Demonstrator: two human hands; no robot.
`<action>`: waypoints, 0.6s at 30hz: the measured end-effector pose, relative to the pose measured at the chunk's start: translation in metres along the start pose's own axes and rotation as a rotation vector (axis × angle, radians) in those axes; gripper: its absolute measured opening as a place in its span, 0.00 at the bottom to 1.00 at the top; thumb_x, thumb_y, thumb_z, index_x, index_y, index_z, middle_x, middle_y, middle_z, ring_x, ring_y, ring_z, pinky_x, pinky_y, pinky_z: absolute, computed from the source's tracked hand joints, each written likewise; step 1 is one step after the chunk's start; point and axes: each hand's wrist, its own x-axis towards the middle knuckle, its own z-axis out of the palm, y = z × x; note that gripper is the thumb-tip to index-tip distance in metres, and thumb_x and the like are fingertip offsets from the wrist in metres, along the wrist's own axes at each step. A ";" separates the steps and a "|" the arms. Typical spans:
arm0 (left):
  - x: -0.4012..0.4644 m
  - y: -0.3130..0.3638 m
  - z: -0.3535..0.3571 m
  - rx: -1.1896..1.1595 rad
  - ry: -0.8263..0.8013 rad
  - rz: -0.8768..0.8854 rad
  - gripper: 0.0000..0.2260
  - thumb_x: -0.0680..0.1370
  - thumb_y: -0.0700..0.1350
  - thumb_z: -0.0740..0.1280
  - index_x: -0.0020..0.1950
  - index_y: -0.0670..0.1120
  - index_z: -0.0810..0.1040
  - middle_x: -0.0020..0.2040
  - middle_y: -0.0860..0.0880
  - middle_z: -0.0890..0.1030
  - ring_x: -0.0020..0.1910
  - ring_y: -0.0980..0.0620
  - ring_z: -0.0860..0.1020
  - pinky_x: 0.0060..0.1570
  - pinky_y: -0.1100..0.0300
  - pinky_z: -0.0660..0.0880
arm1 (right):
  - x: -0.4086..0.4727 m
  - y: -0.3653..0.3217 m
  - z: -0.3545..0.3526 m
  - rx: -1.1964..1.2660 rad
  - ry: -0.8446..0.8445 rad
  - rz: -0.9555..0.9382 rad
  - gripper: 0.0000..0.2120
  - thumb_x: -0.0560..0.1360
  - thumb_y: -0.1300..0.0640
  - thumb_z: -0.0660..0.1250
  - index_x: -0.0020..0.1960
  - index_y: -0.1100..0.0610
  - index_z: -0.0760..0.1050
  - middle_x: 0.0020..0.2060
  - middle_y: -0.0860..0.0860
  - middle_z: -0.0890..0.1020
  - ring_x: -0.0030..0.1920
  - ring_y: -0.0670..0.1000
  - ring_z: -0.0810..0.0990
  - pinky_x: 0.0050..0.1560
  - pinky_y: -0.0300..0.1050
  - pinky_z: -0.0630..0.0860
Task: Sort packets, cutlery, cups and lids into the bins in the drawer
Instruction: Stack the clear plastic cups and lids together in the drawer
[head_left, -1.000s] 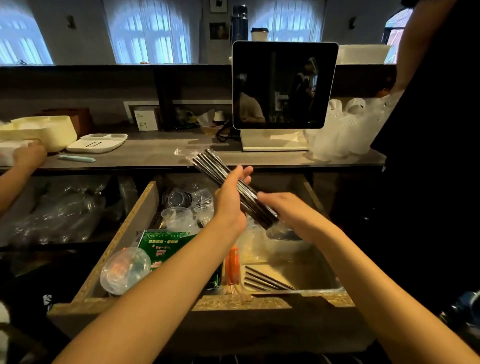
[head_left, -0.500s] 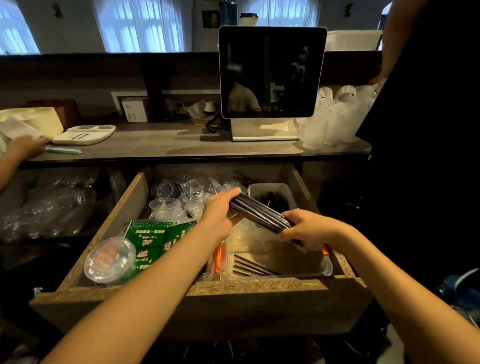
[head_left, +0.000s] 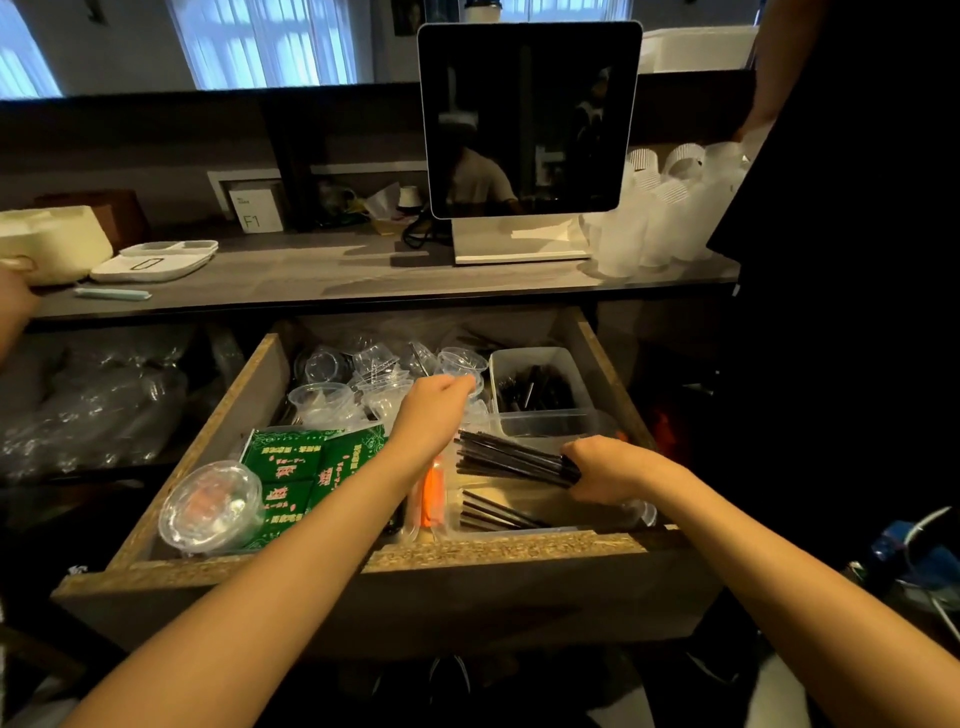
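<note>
The wooden drawer (head_left: 467, 552) is pulled out below me. My right hand (head_left: 615, 470) grips one end of a bundle of long black sticks (head_left: 506, 457), held low over the clear front-right bin (head_left: 636, 514), where more black sticks (head_left: 493, 514) lie. My left hand (head_left: 431, 415) is off the bundle and hovers over the clear cups (head_left: 332, 400) at the back, fingertips beside a small clear cup (head_left: 462, 364). Green packets (head_left: 306, 467), orange packets (head_left: 434, 493) and a domed clear lid (head_left: 213, 506) fill the front left. A white bin (head_left: 540, 358) of dark cutlery sits back right.
Above the drawer runs a counter (head_left: 322, 275) with a tablet screen (head_left: 527, 119), stacked white cups (head_left: 665, 208) and a white scale (head_left: 156, 260). Another person's hand (head_left: 15, 296) holds a cream box (head_left: 52, 244) at far left. A person in black (head_left: 857, 208) stands close on the right.
The bundle came down from counter height into the drawer, over the front-right bin. My left hand let go of it and moved back toward the clear cups.
</note>
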 end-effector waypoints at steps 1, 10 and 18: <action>0.000 0.001 0.000 -0.012 -0.021 0.005 0.14 0.80 0.54 0.60 0.44 0.45 0.75 0.41 0.47 0.75 0.41 0.49 0.73 0.43 0.53 0.71 | 0.002 -0.001 0.003 -0.014 -0.011 0.001 0.16 0.76 0.58 0.67 0.64 0.56 0.73 0.56 0.54 0.79 0.55 0.53 0.79 0.50 0.43 0.77; -0.006 -0.006 0.013 -0.248 -0.321 -0.381 0.28 0.82 0.65 0.50 0.59 0.45 0.78 0.58 0.44 0.76 0.60 0.41 0.77 0.61 0.47 0.76 | -0.001 -0.003 -0.010 0.468 0.179 -0.051 0.30 0.75 0.45 0.70 0.72 0.55 0.68 0.68 0.50 0.75 0.65 0.49 0.74 0.63 0.42 0.71; -0.003 0.044 -0.035 -0.570 -0.101 -0.096 0.19 0.86 0.53 0.54 0.50 0.44 0.80 0.54 0.44 0.80 0.54 0.43 0.81 0.53 0.49 0.79 | 0.008 -0.078 -0.044 1.055 0.544 -0.178 0.21 0.76 0.55 0.70 0.68 0.55 0.72 0.55 0.49 0.82 0.54 0.45 0.81 0.56 0.42 0.79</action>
